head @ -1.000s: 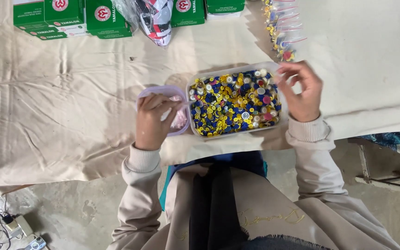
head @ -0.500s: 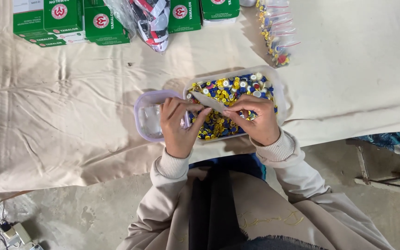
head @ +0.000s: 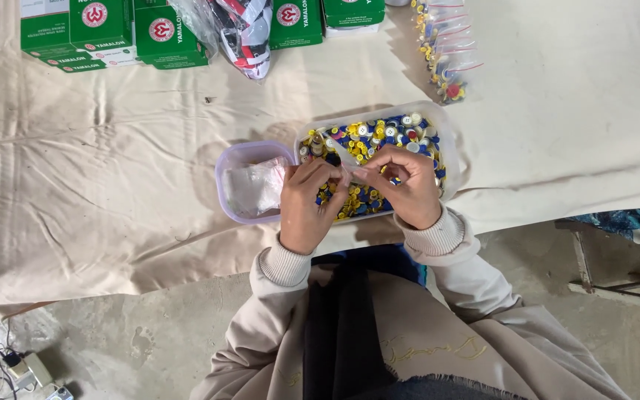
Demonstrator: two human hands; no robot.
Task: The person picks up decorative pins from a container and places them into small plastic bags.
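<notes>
Careful: your left hand and right hand pinch one small clear bag over the button tub; any slip spills buttons toward six o'clock.

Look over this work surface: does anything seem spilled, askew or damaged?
Nothing stands out. The buttons stay inside the clear tub, the lilac container sits beside it, and both the left hand and right hand pinch a small clear bag above the tub.
</notes>
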